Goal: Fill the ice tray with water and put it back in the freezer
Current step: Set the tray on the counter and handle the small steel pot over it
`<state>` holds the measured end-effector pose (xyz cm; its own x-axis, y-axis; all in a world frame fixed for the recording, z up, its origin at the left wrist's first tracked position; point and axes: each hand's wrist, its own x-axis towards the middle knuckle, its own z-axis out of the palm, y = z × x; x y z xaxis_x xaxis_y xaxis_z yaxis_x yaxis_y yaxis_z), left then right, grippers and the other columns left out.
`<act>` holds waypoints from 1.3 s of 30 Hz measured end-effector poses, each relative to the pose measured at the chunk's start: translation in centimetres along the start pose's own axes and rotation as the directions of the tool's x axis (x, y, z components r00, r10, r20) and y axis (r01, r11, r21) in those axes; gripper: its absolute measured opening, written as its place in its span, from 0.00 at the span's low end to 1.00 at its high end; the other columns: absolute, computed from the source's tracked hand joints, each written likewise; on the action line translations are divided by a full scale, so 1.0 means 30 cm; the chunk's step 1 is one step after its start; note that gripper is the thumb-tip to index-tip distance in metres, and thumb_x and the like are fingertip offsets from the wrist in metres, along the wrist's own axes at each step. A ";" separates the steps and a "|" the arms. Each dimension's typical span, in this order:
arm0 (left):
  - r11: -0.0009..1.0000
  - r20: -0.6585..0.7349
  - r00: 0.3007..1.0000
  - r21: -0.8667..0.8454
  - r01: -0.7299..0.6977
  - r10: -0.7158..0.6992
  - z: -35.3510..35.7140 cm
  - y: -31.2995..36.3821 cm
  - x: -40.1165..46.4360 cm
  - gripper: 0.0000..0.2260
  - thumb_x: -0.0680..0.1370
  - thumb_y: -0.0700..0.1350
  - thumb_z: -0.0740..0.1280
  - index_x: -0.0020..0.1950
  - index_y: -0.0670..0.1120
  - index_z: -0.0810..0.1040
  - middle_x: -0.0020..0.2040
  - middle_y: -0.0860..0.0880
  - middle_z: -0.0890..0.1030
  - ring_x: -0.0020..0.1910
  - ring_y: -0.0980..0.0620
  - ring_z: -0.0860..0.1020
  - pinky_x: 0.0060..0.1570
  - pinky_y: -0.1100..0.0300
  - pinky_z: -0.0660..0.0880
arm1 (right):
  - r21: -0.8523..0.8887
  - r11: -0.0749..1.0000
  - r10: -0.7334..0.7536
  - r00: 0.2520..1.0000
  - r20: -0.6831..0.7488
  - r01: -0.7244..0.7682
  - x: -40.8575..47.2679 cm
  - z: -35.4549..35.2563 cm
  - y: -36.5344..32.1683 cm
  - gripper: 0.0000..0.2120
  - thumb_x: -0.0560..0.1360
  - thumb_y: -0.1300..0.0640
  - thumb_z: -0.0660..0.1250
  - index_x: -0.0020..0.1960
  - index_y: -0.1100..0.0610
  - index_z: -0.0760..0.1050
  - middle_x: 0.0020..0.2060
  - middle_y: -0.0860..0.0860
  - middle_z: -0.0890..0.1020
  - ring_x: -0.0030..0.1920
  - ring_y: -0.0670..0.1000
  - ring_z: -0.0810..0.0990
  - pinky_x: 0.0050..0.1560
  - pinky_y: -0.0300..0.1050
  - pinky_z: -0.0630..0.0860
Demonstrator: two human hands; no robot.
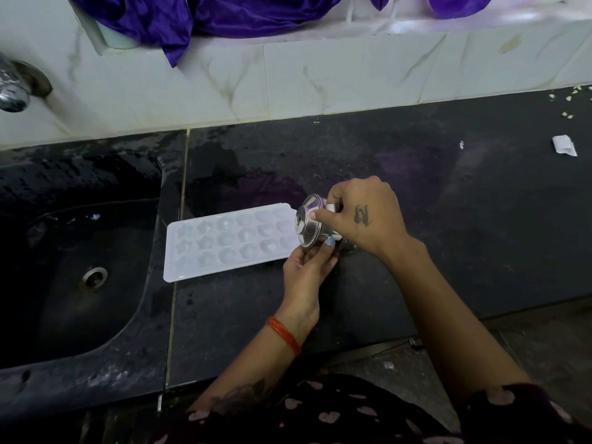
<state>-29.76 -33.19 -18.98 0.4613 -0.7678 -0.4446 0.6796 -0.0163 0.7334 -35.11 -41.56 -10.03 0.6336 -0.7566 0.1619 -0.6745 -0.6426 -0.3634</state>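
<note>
Ice tray (pixel 230 240): long axis left-right, lying left of steel cup (pixel 309 225) tipped in right hand (pixel 365 216), left hand (pixel 307 267) closed beneath it.

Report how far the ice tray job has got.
Done: the ice tray lies flat on the counter beside the sink. In hand: both hands, left hand and right hand, tip a steel cup over its right end. Left: finish filling, then carry it to the freezer.

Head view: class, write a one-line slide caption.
Both hands tilt a steel cup over a white ice tray on a dark counter beside the sink.
</note>
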 end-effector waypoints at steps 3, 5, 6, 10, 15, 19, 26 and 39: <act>1.000 0.004 1.000 -0.021 0.016 -0.016 0.002 -0.003 0.001 0.11 0.76 0.37 0.66 0.59 0.37 0.77 0.51 0.44 0.82 0.57 0.48 0.79 0.61 0.55 0.75 | -0.012 1.000 0.001 1.000 0.010 -0.001 0.001 -0.001 -0.001 0.17 0.72 0.46 0.68 0.35 0.59 0.78 0.29 0.54 0.80 0.32 0.52 0.78 0.32 0.41 0.69; 0.999 0.011 1.000 -0.033 0.025 -0.024 0.004 -0.004 0.000 0.09 0.76 0.37 0.66 0.56 0.39 0.78 0.48 0.45 0.82 0.55 0.49 0.79 0.59 0.56 0.75 | -0.021 1.000 -0.003 1.000 0.007 0.003 0.000 -0.001 -0.002 0.16 0.72 0.46 0.68 0.35 0.59 0.78 0.30 0.54 0.81 0.33 0.53 0.78 0.33 0.42 0.70; 0.999 0.014 1.000 -0.038 0.027 -0.027 0.005 -0.005 0.001 0.08 0.77 0.37 0.66 0.55 0.39 0.78 0.48 0.45 0.82 0.54 0.50 0.79 0.59 0.57 0.75 | -0.026 1.000 -0.006 1.000 0.004 0.006 0.000 -0.001 -0.001 0.16 0.72 0.46 0.68 0.36 0.59 0.78 0.30 0.54 0.81 0.33 0.53 0.78 0.34 0.42 0.71; 0.999 0.017 1.000 -0.043 0.026 -0.025 0.007 -0.008 0.002 0.10 0.77 0.37 0.65 0.57 0.38 0.77 0.48 0.46 0.82 0.53 0.50 0.79 0.60 0.56 0.75 | -0.026 1.000 -0.017 1.000 -0.009 0.017 -0.002 -0.002 0.003 0.17 0.72 0.45 0.68 0.37 0.58 0.79 0.31 0.53 0.81 0.34 0.52 0.78 0.34 0.41 0.70; 1.000 0.004 1.000 -0.001 0.007 -0.007 0.010 -0.009 0.002 0.12 0.76 0.38 0.67 0.60 0.38 0.76 0.50 0.46 0.82 0.55 0.51 0.79 0.59 0.57 0.75 | 0.012 1.000 -0.004 0.999 -0.032 0.004 -0.004 0.002 0.019 0.17 0.72 0.45 0.68 0.34 0.59 0.77 0.28 0.53 0.79 0.31 0.52 0.77 0.32 0.41 0.69; 0.997 -0.003 0.999 0.065 -0.036 0.036 0.009 -0.006 0.004 0.14 0.75 0.39 0.68 0.60 0.38 0.77 0.50 0.46 0.83 0.54 0.52 0.80 0.56 0.60 0.77 | 0.125 0.991 0.059 0.997 -0.052 -0.052 -0.004 0.008 0.044 0.15 0.70 0.46 0.71 0.30 0.54 0.75 0.26 0.49 0.77 0.31 0.50 0.76 0.31 0.41 0.68; 0.985 -0.043 0.994 0.142 -0.096 0.103 0.015 0.009 0.021 0.12 0.73 0.39 0.71 0.56 0.40 0.77 0.51 0.46 0.84 0.51 0.54 0.82 0.55 0.61 0.78 | 0.296 0.947 0.159 0.984 -0.084 -0.128 0.013 0.010 0.078 0.15 0.69 0.44 0.73 0.33 0.56 0.80 0.29 0.50 0.82 0.33 0.50 0.80 0.36 0.45 0.75; 0.949 -0.098 0.965 0.228 -0.218 0.245 0.009 0.102 0.095 0.21 0.72 0.41 0.73 0.64 0.43 0.74 0.54 0.50 0.83 0.55 0.53 0.81 0.54 0.61 0.78 | 0.551 0.814 0.190 0.981 0.048 -0.185 0.153 0.031 0.086 0.16 0.64 0.43 0.76 0.33 0.56 0.81 0.30 0.50 0.83 0.36 0.48 0.82 0.44 0.49 0.80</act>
<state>-26.52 -35.59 -17.87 0.6673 -0.6818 -0.2998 0.4147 0.0058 0.9099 -33.60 -46.56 -11.06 0.5111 -0.8583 0.0456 -0.4575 -0.3165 -0.8310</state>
